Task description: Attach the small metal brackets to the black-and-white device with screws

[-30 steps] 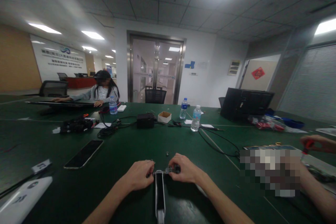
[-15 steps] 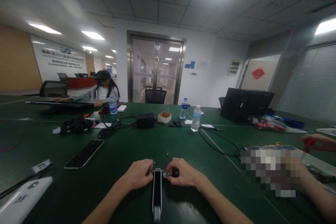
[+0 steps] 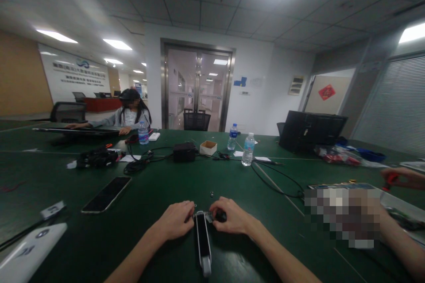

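- Straight beyond the hands, a tiny metal part (image 3: 211, 194) lies on the green table (image 3: 159, 190); farther off are a black box-shaped adapter (image 3: 184, 152), an open small carton (image 3: 208, 147) and two water bottles (image 3: 232, 137) (image 3: 248, 150)
- To the left lie a dark-screened smartphone (image 3: 106, 194) and, nearer, a glossy white casing (image 3: 31, 254); tangled black cables (image 3: 134, 166) lie farther back
- On the right, a co-worker's hand (image 3: 407, 178) grips a red-handled tool (image 3: 392, 180), beside a patch blurred into blocks; another person (image 3: 129, 115) sits across at the left
- Between the wearer's hands is a slim, elongated device (image 3: 203, 239) with a pale rim, a black middle and a light block at its near end, running toward the wearer; whether it touches the table is unclear
- The left hand (image 3: 177, 220) has its fingertips drawn together at the device's far left corner, which they partly hide; I cannot tell if they grip it
- The right hand (image 3: 230, 216) pinches a small dark piece (image 3: 221, 216) just beside the far right corner
- The wall sign (image 3: 79, 73), the bottle labels and the casing's dark markings are too soft to read surely
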Motion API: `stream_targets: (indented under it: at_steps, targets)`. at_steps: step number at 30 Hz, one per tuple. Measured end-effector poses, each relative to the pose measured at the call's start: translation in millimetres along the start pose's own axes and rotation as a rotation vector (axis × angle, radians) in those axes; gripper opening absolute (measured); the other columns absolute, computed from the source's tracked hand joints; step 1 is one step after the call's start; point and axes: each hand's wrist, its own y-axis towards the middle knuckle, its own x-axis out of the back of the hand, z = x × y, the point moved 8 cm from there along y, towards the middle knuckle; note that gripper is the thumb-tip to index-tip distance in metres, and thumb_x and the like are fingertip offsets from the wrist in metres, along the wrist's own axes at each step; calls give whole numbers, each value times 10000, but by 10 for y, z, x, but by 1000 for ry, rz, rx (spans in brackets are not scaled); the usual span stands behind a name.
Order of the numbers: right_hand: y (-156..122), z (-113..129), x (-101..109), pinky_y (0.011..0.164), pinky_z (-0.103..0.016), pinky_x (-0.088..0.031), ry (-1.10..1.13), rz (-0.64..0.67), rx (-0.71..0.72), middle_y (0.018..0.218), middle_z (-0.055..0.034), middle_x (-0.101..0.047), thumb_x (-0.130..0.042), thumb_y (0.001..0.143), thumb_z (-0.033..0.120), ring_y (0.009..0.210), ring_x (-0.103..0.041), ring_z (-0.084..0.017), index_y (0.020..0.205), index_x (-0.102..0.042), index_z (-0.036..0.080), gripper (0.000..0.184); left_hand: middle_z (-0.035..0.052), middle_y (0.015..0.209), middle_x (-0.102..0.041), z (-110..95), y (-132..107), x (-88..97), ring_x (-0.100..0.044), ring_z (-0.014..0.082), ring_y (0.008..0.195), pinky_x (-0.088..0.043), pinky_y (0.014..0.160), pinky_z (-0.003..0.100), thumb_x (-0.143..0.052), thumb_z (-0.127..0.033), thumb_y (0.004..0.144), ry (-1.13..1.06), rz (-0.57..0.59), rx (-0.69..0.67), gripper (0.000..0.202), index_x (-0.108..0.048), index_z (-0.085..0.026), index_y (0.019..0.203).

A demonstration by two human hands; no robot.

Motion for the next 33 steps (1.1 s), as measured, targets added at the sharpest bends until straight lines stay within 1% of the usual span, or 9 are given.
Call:
stream_targets:
  at_steps: [6,12,17,25,33]
  targets:
    - [22,-50,-67,805,-270,-437,-41,24,3,953,-43,-628,-654,703,245,895,-550,-174,1028,-649,169,334,36,909,-602,-20,-7,13,-567,186,785,-404,647,271,-464,-229,840,-5,6,-2,51,-505,-201,846]
    - [30,-64,-86,826,-285,-437,-64,22,6,972,-52,-621,-647,704,235,912,-541,-182,1048,-642,165,352,42,901,-599,7,13,-20,-569,193,787,-415,649,276,-456,-225,839,-11,-10,-7,60,-508,-196,848]
    - [25,-67,-95,841,-289,-433,-66,33,-7,996,-55,-618,-635,720,229,937,-540,-187,1037,-643,168,323,47,924,-594,13,7,-37,-568,196,806,-424,655,279,-448,-230,856,-21,3,8,65,-504,-200,858]
    - [17,-35,-103,844,-292,-429,-74,57,-12,1029,-61,-613,-604,748,224,963,-545,-196,1048,-643,179,306,53,949,-590,-34,-19,-8,-570,194,823,-432,682,282,-428,-230,878,12,17,14,71,-495,-207,882]
    - [5,44,-48,831,-284,-434,-82,61,-2,1007,-67,-608,-601,761,230,933,-554,-190,1029,-649,164,279,54,952,-593,-36,-30,-5,-574,197,825,-441,675,286,-429,-247,892,-8,38,37,90,-508,-203,888]
